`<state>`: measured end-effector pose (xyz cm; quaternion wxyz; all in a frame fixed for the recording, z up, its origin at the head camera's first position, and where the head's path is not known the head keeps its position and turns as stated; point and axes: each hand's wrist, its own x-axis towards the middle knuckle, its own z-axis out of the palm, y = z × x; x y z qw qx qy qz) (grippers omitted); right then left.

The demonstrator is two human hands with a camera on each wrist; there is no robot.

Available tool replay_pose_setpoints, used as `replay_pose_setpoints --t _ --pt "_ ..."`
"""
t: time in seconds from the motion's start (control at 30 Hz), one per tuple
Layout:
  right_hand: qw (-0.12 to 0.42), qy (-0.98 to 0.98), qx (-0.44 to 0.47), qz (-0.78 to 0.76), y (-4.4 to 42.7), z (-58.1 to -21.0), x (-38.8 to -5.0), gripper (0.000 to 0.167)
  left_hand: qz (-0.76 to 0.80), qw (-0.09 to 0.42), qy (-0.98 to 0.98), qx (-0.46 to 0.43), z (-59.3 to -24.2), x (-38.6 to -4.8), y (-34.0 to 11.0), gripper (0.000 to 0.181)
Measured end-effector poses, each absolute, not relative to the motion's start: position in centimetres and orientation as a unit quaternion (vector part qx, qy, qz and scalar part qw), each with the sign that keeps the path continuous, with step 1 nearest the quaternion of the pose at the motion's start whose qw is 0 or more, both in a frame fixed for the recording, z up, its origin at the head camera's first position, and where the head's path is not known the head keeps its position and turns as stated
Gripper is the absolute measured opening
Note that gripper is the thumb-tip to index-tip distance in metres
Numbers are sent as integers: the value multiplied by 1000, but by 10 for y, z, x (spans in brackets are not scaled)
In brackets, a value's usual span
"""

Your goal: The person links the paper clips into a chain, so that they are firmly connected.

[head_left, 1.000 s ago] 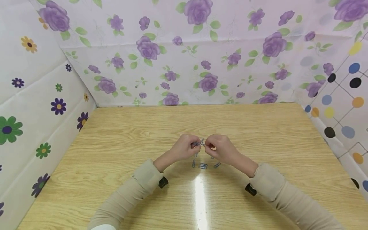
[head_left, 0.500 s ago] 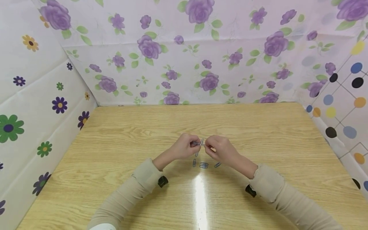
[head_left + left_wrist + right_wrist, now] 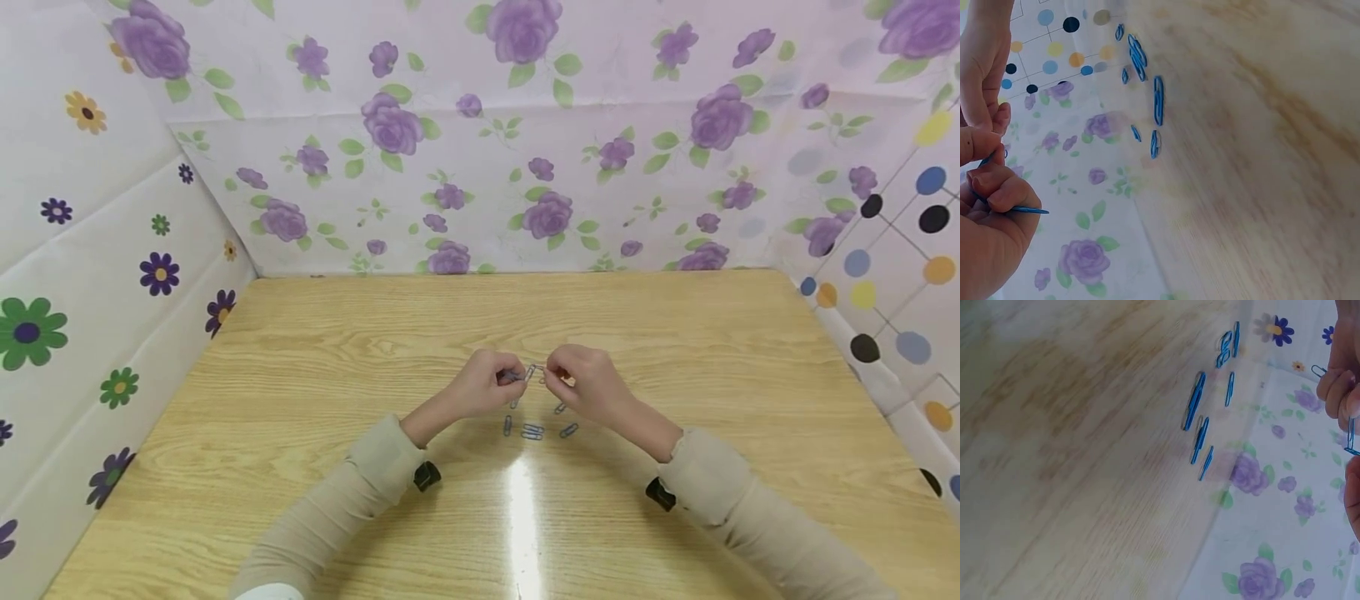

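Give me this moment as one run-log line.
left hand: pinching paper clips | right hand: pinching a clip | loose blue clips: lying on wooden table | link between held clips: unclear

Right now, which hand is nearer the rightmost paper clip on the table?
The right hand: in the head view it shows just above that paper clip; the left hand is farther away, up and leftward.

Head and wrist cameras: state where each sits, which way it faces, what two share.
Head: worn on the head, facing forward and down at the table; left hand, right hand and sleeves show.
Left wrist: worn there, facing that hand's work; both hands show at left.
Right wrist: worn there, facing that hand's work; both hands partly show at right.
Both wrist views share blue paper clips and purple-flowered cloth.
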<state>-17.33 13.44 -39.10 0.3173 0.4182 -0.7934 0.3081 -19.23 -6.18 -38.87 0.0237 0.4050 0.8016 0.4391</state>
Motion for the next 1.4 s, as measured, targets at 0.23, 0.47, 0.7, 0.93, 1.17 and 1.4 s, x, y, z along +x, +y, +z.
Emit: replay_pose_setpoints --t 0.23,0.47,0.7,0.93,1.17,1.4 --pt "267 -816 375 350 144 -390 -172 13 459 53 810 361 -387 -192 -65 8" --pt "184 -819 314 443 151 -388 -171 10 443 26 820 361 -387 -193 -68 9" --pt "37 -810 244 532 152 -385 -168 6 424 -16 813 398 -386 -195 -66 32" --pt "-92 -769 192 602 149 -383 -166 16 445 -41 793 415 -387 -196 -65 25" --pt "-121 -759 190 611 147 -386 -166 14 461 -63 786 407 -388 -195 -64 11" --pt "-129 -761 196 605 146 -386 -168 13 463 -77 762 447 -365 -182 -63 4"
